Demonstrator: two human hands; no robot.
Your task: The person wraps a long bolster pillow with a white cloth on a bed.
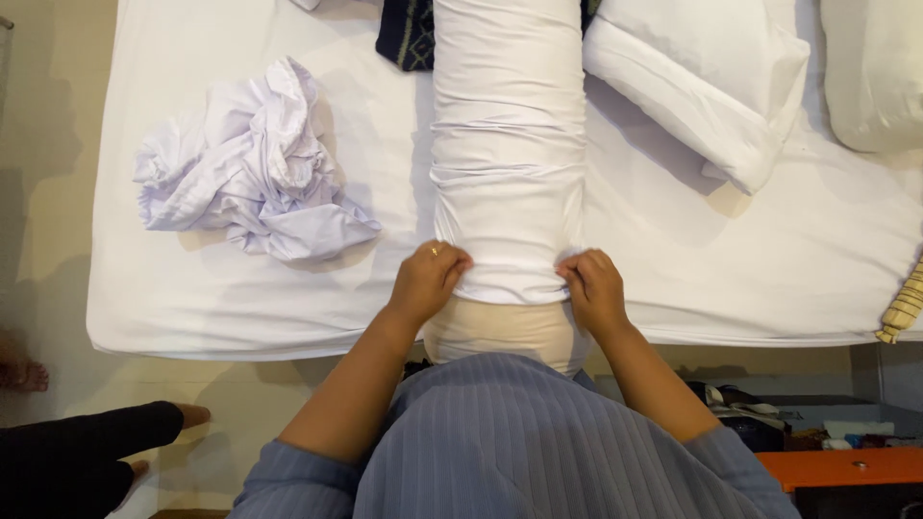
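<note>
**White cover bunched at the end of a long bolster**

White cloth fills most of the head view. We see one long bolster (508, 144) lying lengthwise on the bed (240, 308), its far end cut off by the top edge of the frame. Its near end, a cream patch of bare filling (505, 332), sticks out past the mattress edge and is partly hidden by our blue ribbed shirt (519, 442). We cannot tell how far the white cover (510, 264) reaches at the top.

Our left hand (428, 279) is curled shut on the cover's hem at the left side of the bolster, knuckles up, a ring on one finger. Our right hand (591, 288) pinches the same hem at the right side, fingers folded under so the tips are hidden. Both forearms angle inward from the elbows.

We count one crumpled white sheet (255, 163) lying well apart to the left, two pillows at the upper right, the nearer pillow (697, 82) whole and the farther pillow (875, 67) cut off, and one dark patterned cloth (406, 34) just beside the bolster, mostly out of frame. At lower left another person's dark sleeve (91, 447) and foot (21, 373) show on the floor, the rest unseen.
</note>
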